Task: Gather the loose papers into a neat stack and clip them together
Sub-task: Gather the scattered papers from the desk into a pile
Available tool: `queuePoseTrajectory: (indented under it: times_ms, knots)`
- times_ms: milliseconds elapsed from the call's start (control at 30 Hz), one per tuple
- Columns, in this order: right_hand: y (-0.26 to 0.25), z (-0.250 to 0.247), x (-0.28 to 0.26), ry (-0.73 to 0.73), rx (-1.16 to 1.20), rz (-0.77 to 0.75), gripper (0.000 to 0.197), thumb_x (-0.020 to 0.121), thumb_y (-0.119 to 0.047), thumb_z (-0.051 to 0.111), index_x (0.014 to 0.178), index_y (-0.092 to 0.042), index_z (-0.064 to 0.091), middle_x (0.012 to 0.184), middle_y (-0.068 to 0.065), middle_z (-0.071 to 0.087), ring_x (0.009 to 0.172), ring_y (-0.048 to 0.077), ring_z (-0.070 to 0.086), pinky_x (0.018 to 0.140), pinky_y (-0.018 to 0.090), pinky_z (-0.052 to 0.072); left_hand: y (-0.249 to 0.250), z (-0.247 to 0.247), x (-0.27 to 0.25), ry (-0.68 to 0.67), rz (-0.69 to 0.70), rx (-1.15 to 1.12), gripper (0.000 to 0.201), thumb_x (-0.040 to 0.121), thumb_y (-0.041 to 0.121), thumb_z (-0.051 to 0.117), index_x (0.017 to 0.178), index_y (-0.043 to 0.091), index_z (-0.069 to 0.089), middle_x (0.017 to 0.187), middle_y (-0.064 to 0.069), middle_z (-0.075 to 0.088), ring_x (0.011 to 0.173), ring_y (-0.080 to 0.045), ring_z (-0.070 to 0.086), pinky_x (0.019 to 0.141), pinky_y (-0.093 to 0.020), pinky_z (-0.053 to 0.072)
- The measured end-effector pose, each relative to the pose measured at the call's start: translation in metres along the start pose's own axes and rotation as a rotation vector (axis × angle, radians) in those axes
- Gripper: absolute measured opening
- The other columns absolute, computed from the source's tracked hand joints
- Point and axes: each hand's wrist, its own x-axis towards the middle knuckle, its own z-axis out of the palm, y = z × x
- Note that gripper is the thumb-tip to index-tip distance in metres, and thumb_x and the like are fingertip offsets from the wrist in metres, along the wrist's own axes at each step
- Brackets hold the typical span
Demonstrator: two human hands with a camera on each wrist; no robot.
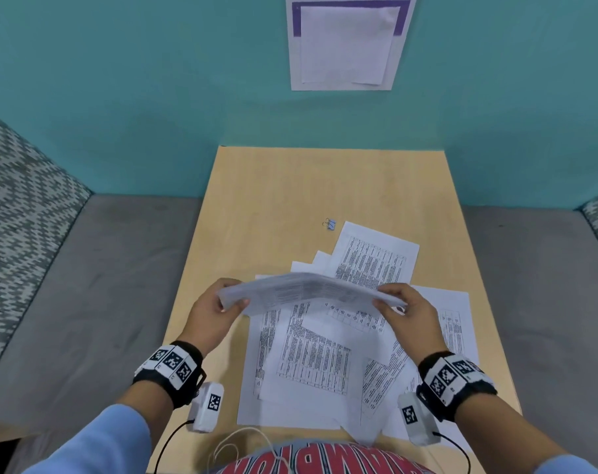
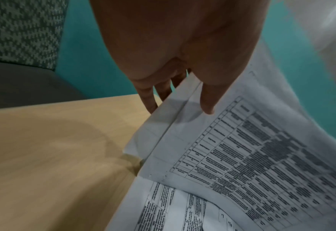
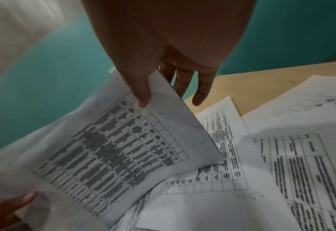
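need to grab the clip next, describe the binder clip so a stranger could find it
On the wooden table, look past the scattered printed papers toward the teal wall. The binder clip lies alone on bare wood just left of the farthest sheet's corner, the only small bluish metal thing among white pages.

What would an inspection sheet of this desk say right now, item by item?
Surface: wooden table, against a teal wall.
Job's things: held sheets lifted, bowed; loose papers scattered below; binder clip beyond them, unused.
Clutter: nothing seen.
Hands: left hand and right hand pinch opposite ends of the held sheets.
Cables: black leads from the wrist cameras.
Surroundings: grey bench, wall notice.
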Motion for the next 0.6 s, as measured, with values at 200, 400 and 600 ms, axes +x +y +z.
queuePoseTrajectory:
  times_ms: [200, 400, 600]
  knots:
    - [-0.020, -0.005, 0.007, 0.067, 0.009, -0.041, 0.015, 0.095, -0.023, 0.074, 0.089, -0.037, 0.070, 0.085, -0.005, 0.074, 0.075, 0.019, 0.065, 0.065, 0.032, 0.052, 0.019, -0.002, 0.000, 0.087, 0.074, -0.047, 0.009, 0.100, 0.017, 0.072, 0.101, 0.026, 0.074, 0.093, 0.009, 0.082, 0.091, -0.017, 0.077, 0.071, -0.022, 0.055]
    - [-0.009, -0.005, 0.000, 0.009, 0.063, 0.016, 0.026, 0.085, -0.017, 0.085, 0.095, -0.034, 0.068, 0.094, -0.019, 0.074, 0.086, 0.002, 0.070, 0.080, 0.023, 0.057, 0.017, -0.011, -0.007, 0.074, 0.061, 0.020, 0.033, 0.091, 0.016, 0.082, 0.113, 0.034, 0.067, 0.111, 0.023, 0.074, 0.096, 0.000, 0.070, 0.095, -0.042, 0.060]
    - [-0.001, 0.001, 0.001, -0.009, 0.038, 0.035, 0.020, 0.090, -0.018, 0.079, 0.084, -0.035, 0.071, 0.081, -0.019, 0.073, 0.074, 0.006, 0.065, 0.070, 0.030, 0.052, 0.052, -0.003, -0.014, 0.271, 0.483, 0.467, 0.076, 0.077, 0.038, 0.092, 0.140, 0.024, 0.052, 0.138, 0.000, 0.059, 0.130, -0.017, 0.056, 0.119, -0.049, 0.038]
